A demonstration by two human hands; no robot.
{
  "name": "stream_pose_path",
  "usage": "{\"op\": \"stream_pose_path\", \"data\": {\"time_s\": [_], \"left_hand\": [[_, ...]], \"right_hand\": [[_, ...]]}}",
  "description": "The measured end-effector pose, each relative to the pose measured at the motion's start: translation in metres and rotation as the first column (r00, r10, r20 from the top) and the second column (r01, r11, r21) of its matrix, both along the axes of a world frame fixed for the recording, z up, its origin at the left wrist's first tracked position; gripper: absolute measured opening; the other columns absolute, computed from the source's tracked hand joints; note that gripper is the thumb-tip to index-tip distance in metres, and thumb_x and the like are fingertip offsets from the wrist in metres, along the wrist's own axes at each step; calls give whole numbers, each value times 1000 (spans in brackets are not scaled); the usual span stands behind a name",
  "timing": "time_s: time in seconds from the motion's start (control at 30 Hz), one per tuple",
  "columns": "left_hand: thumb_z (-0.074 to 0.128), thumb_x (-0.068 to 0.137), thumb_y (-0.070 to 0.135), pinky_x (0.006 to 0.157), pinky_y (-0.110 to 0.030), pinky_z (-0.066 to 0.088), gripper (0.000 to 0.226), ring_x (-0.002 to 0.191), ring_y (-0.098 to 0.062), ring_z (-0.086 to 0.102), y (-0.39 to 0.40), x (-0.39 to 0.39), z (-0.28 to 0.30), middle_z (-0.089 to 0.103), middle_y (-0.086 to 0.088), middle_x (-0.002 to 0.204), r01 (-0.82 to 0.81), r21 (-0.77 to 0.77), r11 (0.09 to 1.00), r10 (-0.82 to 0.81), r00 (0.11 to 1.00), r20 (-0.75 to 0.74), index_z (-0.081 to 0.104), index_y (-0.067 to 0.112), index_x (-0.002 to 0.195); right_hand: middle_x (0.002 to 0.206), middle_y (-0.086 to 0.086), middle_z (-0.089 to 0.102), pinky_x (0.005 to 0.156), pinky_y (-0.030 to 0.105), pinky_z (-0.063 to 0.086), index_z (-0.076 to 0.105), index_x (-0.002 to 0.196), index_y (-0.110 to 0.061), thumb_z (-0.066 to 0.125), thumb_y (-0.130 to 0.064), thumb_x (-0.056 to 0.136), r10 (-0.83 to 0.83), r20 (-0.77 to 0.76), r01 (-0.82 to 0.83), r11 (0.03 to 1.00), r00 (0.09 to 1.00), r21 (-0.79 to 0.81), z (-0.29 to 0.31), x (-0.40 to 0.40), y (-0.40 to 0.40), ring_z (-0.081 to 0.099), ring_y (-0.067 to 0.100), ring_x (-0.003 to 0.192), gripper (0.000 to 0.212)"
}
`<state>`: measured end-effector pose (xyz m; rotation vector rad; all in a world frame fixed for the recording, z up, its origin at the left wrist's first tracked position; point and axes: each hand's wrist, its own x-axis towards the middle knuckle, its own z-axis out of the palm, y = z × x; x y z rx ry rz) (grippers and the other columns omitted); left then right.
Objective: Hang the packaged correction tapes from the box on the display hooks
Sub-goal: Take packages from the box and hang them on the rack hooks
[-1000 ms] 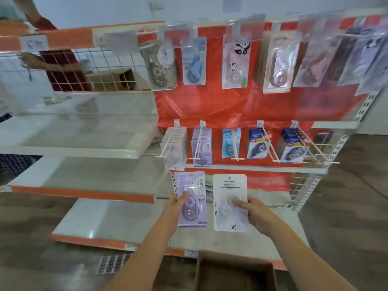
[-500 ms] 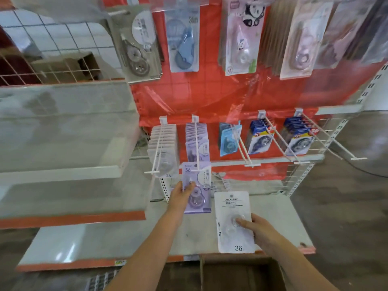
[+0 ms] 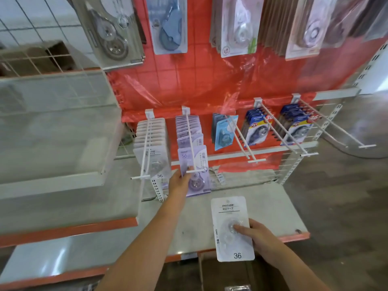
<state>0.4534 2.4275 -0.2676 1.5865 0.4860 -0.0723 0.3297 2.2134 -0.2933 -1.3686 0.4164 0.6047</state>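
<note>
Left grip: the left hand [image 3: 178, 181] pinches the purple pack [image 3: 194, 171] by its left edge, thumb in front, holding it upright at the tip of the purple hook [image 3: 190, 143], likely so its hang hole meets the wire.
Right grip: the right hand [image 3: 255, 236] clamps the white pack [image 3: 232, 228], thumb on the blister (face up, so the label reads), low and near, apparently waiting its turn.
Purple hook: already carries a row of matching packs; whether the held one is threaded yet I cannot tell.
White hook [image 3: 144, 148]: just left, hung with white packs, the likely place for the right hand's pack.
Shelf [image 3: 262, 206]: below the hooks.
Box [image 3: 210, 274]: near edge, under the white pack, mostly out of view.
</note>
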Motion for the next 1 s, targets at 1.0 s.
{"op": "stream_pose_path", "data": {"time_s": [1.0], "left_hand": [[43,96,35,90,-33,46,34,113,-27,57,105,-26,-30,63,-7,121,499,857,130,-265,850,-455,60,17,118]], "right_hand": [[105,3,73,86,40,56,66,111,-16,71,-19,83,164,205,-164,986,965,-17,29,44,111,70,24,96,28]]}}
